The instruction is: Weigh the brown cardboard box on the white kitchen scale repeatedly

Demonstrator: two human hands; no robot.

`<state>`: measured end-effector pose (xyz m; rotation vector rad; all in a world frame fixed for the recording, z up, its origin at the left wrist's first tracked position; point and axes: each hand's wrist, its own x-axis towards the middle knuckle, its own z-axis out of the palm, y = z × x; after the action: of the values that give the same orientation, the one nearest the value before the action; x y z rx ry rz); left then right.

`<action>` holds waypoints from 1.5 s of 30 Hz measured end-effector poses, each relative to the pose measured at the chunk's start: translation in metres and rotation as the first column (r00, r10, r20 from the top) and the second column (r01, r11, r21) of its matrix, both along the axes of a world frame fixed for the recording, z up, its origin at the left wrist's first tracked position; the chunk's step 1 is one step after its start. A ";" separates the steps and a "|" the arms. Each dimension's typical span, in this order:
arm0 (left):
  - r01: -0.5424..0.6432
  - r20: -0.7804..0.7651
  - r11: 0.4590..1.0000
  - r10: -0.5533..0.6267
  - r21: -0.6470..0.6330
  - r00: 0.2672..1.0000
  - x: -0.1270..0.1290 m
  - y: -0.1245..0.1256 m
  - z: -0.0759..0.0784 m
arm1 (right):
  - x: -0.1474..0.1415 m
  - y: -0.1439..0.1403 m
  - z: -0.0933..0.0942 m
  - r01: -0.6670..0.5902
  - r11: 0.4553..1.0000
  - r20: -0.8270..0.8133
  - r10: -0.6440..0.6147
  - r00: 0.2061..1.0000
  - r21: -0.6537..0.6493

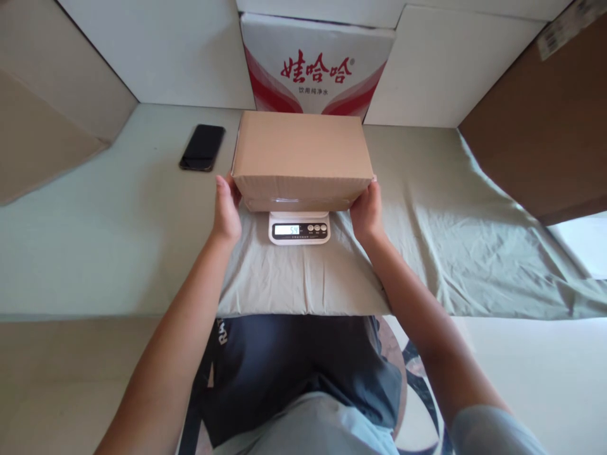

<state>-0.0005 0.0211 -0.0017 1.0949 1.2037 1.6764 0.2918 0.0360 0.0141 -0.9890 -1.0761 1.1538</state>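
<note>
A closed brown cardboard box (303, 148) is held at its two sides, above a small white digital scale (300, 242). My left hand (227, 208) grips the left end, with the thumb showing and the other fingers mostly hidden behind the box. On the right end, my right hand (367, 208) curls around the lower corner. The scale's display is lit and seems to read 54. Its platform lies under the box, out of sight, so I cannot tell how much of the box's weight rests on it.
A black phone (203, 147) lies left of the box on the pale green cloth (118, 240). Behind stands a white carton (317, 63) with red lettering. Brown cardboard rises at the left (52, 95) and a large brown carton (540, 126) at the right.
</note>
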 end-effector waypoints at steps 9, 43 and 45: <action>-0.013 -0.010 1.000 0.012 -0.014 1.000 0.004 -0.002 0.005 | -0.003 -0.001 0.004 0.017 0.999 -0.058 -0.019 0.998 -0.042; 0.006 0.028 0.993 -0.009 0.115 1.000 0.000 0.012 -0.019 | 0.005 0.008 -0.006 0.015 0.997 -0.030 -0.013 0.999 0.071; 0.011 0.026 0.993 -0.014 0.119 1.000 -0.001 0.011 -0.020 | 0.005 0.008 -0.006 0.010 0.997 -0.021 -0.008 1.000 0.081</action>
<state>-0.0011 0.0325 -0.0214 1.1459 1.0898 1.7658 0.2970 0.0440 0.0084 -0.9162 -1.0921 1.1024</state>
